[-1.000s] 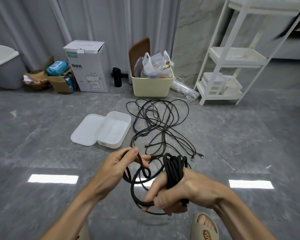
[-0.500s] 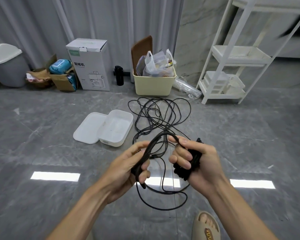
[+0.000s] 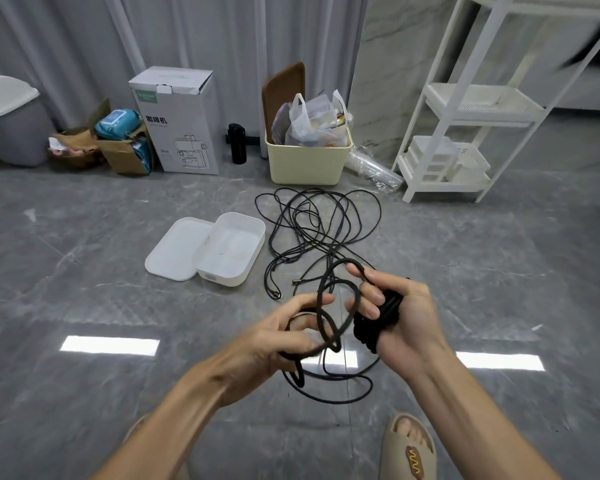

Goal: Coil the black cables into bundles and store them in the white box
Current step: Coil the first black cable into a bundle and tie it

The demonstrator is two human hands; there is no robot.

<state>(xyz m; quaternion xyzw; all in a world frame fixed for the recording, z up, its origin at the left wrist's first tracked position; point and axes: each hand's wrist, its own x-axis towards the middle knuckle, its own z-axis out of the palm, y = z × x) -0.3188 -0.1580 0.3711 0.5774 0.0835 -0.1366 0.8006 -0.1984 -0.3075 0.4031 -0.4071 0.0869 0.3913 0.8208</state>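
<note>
Grey marble floor (image 3: 84, 271) runs back to a curtained wall, where we see a white carton (image 3: 177, 119) printed with the characters 咖啡机 above a line drawing of a coffee machine; its smaller print is too fine for us to read. Beside it stand a black bottle (image 3: 237, 143), a cream bin (image 3: 307, 161) stuffed with bags, and a white shelf rack (image 3: 465, 133) at the right. The white box (image 3: 231, 249) lies open on the floor, its lid (image 3: 177, 249) touching its left side, with bare floor to the left and toward us. Just right of the box, loose black cables (image 3: 323, 223) sprawl, their tangle stretching mainly away from us toward the bin. Our right hand (image 3: 400, 317) has its grip curled round a coiled bundle (image 3: 378, 320) standing roughly upright in the palm. Our left hand (image 3: 284, 336) pinches a free loop (image 3: 329, 306) that rises upward, with slack hanging below both hands.
</note>
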